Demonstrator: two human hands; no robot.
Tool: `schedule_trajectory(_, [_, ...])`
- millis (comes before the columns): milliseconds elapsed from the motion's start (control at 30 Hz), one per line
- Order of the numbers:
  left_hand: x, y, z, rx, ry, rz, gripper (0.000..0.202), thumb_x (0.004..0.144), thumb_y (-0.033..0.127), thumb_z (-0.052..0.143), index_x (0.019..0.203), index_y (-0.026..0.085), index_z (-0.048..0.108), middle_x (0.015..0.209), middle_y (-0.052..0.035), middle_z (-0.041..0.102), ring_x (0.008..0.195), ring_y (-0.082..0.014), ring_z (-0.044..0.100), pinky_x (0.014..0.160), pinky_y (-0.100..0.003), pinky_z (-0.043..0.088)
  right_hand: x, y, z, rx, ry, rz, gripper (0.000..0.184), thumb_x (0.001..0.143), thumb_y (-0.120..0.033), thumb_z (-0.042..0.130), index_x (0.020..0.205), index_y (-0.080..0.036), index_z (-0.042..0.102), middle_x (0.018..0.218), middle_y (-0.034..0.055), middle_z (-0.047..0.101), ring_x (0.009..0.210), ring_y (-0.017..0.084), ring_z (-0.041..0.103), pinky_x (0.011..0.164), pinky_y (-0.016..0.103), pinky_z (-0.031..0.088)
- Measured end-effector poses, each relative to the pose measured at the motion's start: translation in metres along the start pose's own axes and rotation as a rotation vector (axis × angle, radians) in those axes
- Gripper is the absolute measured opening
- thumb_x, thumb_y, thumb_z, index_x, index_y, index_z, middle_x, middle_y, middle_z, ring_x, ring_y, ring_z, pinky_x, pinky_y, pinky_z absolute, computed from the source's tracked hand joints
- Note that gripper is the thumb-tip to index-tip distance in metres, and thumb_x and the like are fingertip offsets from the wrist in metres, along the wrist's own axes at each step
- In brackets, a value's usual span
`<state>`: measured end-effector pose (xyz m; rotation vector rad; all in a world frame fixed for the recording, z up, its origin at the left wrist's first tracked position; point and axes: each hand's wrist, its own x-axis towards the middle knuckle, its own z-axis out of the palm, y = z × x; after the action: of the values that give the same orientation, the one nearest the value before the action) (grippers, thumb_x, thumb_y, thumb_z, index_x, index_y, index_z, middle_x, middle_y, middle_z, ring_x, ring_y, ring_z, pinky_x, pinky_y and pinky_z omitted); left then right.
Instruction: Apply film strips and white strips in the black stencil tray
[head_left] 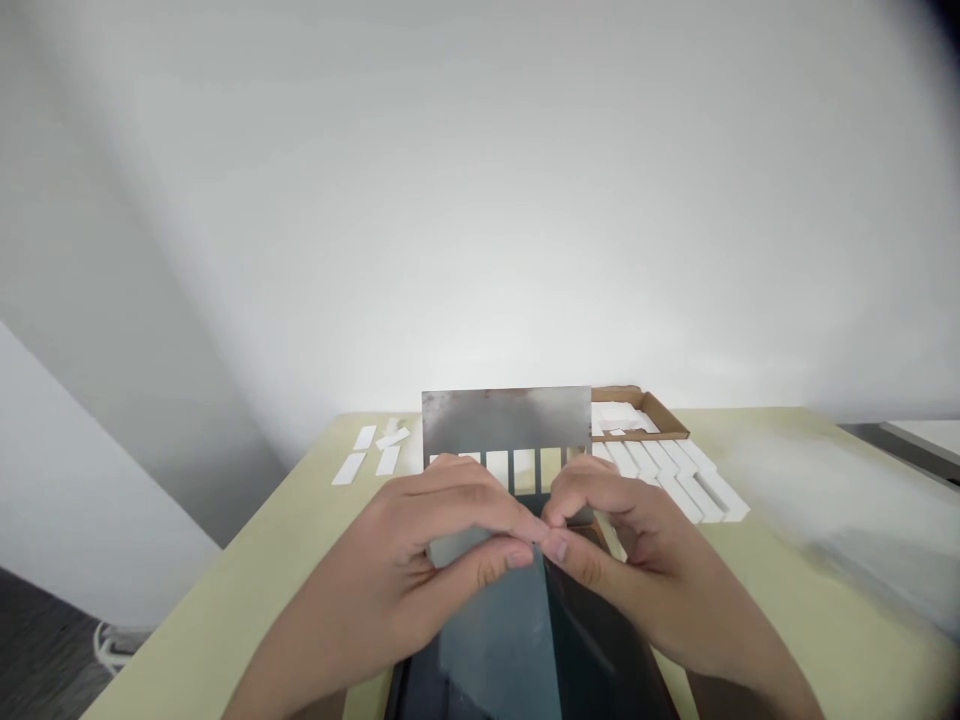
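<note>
My left hand (pixel 390 570) and my right hand (pixel 645 570) meet at the fingertips over the lower part of a grey metal plate (pixel 506 418), which stands up with a row of slots. Pale strips (pixel 525 470) show through the slots. A narrow cream strip (pixel 611 536) lies between the fingers of my right hand. What my left fingertips pinch is hidden. Below my hands lies a dark glossy panel (pixel 487 650) with a blue-grey sheen.
An open cardboard tray (pixel 639 412) holds white pieces behind the plate. Several white strips (pixel 667 475) lie in rows to the right, and several more (pixel 371 450) lie to the left, on a pale yellow-green table (pixel 225 620). A shoe (pixel 112 645) is on the dark floor.
</note>
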<state>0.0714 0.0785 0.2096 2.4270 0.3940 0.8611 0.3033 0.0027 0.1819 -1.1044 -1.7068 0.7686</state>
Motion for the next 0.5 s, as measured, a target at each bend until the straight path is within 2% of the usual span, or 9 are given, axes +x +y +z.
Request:
schedule_trajectory(233, [0.0011,0.002,0.0047,0.037,0.063,0.072,0.023,0.102,0.01,0.065,0.112,0.029,0.075,0.098,0.0027,0.075,0.091,-0.0118,0.067,0.081,-0.024,0.053,-0.0009,0.0002,0.0012,0.128,-0.029,-0.017,0.012,0.101,-0.036,0.071,0.093,-0.027,0.07,0.087,-0.0032,0.063,0.089,0.015,0.057,0.083,0.031,0.039])
schedule_trajectory(367, [0.0016,0.0029,0.0057,0.027,0.075,0.088,0.02,0.101,0.009,0.067,0.107,0.027,0.074,0.092,0.0042,0.074,0.084,-0.0105,0.065,0.079,-0.023,0.051,-0.0017,-0.0003,0.0022,0.138,-0.022,-0.005,0.013,0.101,-0.037,0.071,0.092,-0.027,0.071,0.087,-0.0034,0.063,0.089,0.015,0.057,0.082,0.031,0.038])
schedule_trajectory(500, [0.0011,0.0027,0.0052,0.0,0.096,0.164,0.024,0.101,0.006,0.064,0.108,0.027,0.074,0.092,0.0018,0.073,0.082,-0.0125,0.065,0.08,-0.028,0.05,-0.0038,-0.0001,0.0029,0.189,-0.029,-0.012,0.01,0.1,-0.034,0.072,0.093,-0.027,0.072,0.088,-0.003,0.062,0.088,0.015,0.056,0.082,0.031,0.038])
